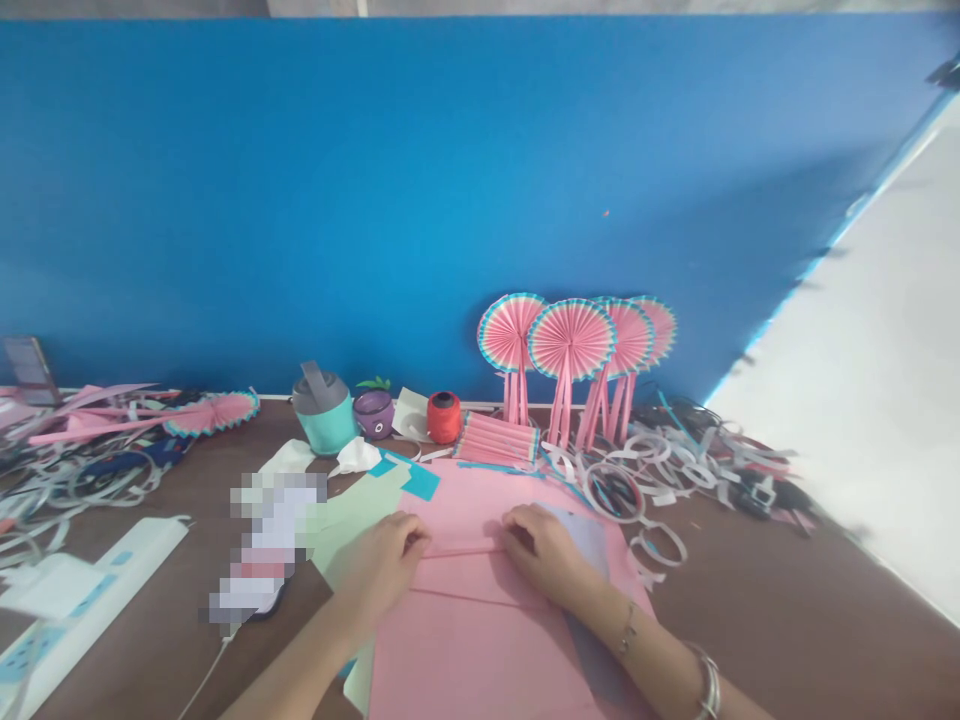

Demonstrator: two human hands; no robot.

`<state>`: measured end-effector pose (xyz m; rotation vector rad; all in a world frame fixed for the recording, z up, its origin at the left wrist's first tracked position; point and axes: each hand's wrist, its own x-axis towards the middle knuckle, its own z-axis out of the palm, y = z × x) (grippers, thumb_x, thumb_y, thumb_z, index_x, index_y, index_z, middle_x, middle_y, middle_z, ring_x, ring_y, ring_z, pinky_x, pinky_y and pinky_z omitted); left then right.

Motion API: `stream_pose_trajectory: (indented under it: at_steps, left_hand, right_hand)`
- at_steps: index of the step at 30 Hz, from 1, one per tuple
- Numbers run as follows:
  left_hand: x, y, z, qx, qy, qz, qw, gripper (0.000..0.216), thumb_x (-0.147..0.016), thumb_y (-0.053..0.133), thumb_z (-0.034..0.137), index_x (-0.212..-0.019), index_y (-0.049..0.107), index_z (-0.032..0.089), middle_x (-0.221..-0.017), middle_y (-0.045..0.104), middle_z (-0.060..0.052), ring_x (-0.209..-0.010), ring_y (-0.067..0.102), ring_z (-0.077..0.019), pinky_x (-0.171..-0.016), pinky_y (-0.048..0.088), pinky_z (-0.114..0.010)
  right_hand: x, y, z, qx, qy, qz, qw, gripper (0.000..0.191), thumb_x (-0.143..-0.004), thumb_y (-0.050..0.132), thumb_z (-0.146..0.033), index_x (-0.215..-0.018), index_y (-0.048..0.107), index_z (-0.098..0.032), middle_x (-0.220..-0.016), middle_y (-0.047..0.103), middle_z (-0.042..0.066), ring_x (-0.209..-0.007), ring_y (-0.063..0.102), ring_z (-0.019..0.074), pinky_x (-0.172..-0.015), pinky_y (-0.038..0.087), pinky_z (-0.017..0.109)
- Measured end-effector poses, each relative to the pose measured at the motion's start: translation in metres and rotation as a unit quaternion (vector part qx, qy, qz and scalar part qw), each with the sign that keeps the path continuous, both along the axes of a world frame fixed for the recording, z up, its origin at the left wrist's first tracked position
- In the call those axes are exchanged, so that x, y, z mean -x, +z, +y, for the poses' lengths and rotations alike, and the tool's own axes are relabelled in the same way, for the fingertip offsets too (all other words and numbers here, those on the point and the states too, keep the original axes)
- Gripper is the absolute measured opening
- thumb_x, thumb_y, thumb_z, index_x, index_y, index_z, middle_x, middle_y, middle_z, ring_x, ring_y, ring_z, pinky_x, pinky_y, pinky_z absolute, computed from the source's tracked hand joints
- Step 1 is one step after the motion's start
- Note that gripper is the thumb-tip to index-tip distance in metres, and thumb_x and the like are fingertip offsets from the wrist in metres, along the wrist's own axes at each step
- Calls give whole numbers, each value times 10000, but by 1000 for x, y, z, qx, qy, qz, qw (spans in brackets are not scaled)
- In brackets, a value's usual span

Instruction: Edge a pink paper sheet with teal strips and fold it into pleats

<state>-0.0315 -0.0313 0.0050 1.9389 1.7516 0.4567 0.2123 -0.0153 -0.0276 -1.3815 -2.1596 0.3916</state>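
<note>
Pink paper (480, 640) lies in front of me, with a narrow folded strip (465, 551) running crosswise between my hands. My left hand (390, 550) has its fingers curled at the strip's left end. At the right end, my right hand (546, 560) pinches the strip with thumb and fingers bent. Under the left forearm are light green sheets (360, 520), and a blue paper piece (416, 478) sits beyond them. A greyish-lilac sheet (585, 540) shows beneath my right hand. A pleated pink paper piece (496, 440) rests just past the stack.
Several round pink paper fans (571, 340) lean on the blue partition (337, 200). Along it stand a teal cup (324, 415), a purple pot (373, 412) and a red container (444, 418). White strip loops (660, 460) lie right; a phone (262, 560) and power strip (97, 600) lie left.
</note>
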Motion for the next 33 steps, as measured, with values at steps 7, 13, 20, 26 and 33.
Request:
stream_pose_trajectory:
  at_steps: [7, 13, 20, 26, 33]
  left_hand:
    - [0, 3, -2, -9, -12, 21, 1000, 182, -889, 492, 161, -832, 654, 223, -942, 696, 0, -914, 626, -168, -711, 391, -258]
    - [0, 4, -2, -18, -46, 51, 998, 196, -904, 476, 130, -836, 639, 213, -905, 668, -11, -919, 610, -186, -756, 399, -283]
    - [-6, 8, -6, -29, -98, 159, 982, 304, -919, 403, 60, -989, 659, 207, -989, 634, -47, -991, 564, -220, -830, 406, -341]
    - [-16, 4, -12, -110, -222, 208, 946, 538, -905, 411, 24, -1297, 567, 359, -1205, 554, -62, -1125, 477, -242, -934, 381, -384]
    - [-9, 5, -9, -118, -228, 193, 947, 433, -850, 475, 13, -1087, 710, 288, -1119, 608, -66, -1080, 493, -240, -870, 384, -368]
  right_hand:
    - [1, 1, 0, 9, -2, 19, 1000, 256, -928, 494, -274, -702, 578, -191, -717, 647, 26, -715, 564, 177, -671, 392, 287]
    - [1, -2, 0, 11, -7, 4, 1000, 226, -900, 507, -222, -684, 564, -191, -702, 633, 22, -704, 551, 173, -664, 385, 284]
    - [0, -6, -1, 10, -3, -30, 1000, 126, -846, 525, -110, -775, 602, -180, -791, 658, 41, -781, 565, 195, -738, 407, 313]
    - [4, 4, -10, -69, 57, -111, 990, 273, -848, 516, -43, -1019, 656, -204, -990, 620, 83, -909, 519, 226, -774, 407, 340]
    - [-7, 9, -5, -84, 139, -139, 977, 252, -870, 532, -54, -930, 716, -215, -1025, 636, 75, -948, 525, 214, -795, 398, 351]
